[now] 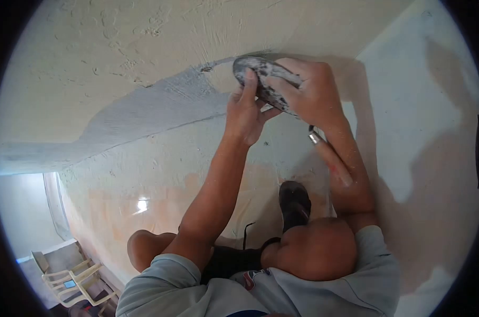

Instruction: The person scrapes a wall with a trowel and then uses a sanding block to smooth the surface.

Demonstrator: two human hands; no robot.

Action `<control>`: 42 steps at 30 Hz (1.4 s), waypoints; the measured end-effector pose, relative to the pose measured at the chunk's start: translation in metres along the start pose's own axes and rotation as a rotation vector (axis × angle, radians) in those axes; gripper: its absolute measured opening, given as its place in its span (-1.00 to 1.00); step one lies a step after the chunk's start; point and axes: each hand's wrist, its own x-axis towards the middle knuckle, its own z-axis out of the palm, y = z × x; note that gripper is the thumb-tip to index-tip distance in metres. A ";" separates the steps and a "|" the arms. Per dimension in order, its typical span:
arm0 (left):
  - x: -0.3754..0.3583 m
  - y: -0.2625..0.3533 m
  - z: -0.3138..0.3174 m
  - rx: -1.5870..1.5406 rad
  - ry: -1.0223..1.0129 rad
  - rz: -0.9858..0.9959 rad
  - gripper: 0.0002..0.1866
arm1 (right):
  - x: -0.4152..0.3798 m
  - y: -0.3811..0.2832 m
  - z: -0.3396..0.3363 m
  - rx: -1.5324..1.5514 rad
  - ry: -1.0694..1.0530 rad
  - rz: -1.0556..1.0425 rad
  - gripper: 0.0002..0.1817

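A trowel [271, 91] with a rounded, grey-and-black smeared blade is up against the wall's lower part in front of me. Its wooden handle [332, 161] with a metal collar points back along my right forearm. My left hand [244, 113] grips the blade near its rounded end, thumb on the face and fingers behind. My right hand [313, 92] is closed at the blade's upper edge, fingers over a pale grey strip there; I cannot tell whether that strip is a separate piece. Part of the blade is hidden by my fingers.
A rough beige wall [144, 63] has a grey patch [149, 103] along its lower side. A pale wall [419, 132] stands close on the right. My shoe [295, 203] rests on the stained floor [160, 201]. Plastic chairs [83, 277] stand far left.
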 end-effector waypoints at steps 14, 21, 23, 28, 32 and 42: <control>-0.005 0.003 -0.015 0.140 0.061 0.042 -0.46 | -0.005 0.004 0.011 0.076 0.027 0.071 -0.75; -0.002 -0.006 0.031 0.095 -0.011 -0.044 -0.43 | -0.016 -0.001 -0.036 0.111 0.067 0.188 -0.76; 0.000 -0.014 0.040 0.080 -0.085 -0.085 -0.41 | -0.022 -0.004 -0.048 0.121 0.064 0.234 -0.77; 0.006 -0.006 -0.003 0.044 0.003 -0.035 -0.41 | 0.000 -0.008 -0.007 -0.037 0.012 0.092 -0.77; -0.006 0.004 -0.054 0.010 0.121 0.032 -0.42 | 0.011 -0.014 0.045 -0.086 -0.090 -0.003 -0.74; -0.005 -0.014 0.028 0.068 -0.104 -0.084 -0.45 | -0.025 -0.014 -0.041 0.088 0.059 0.275 -0.83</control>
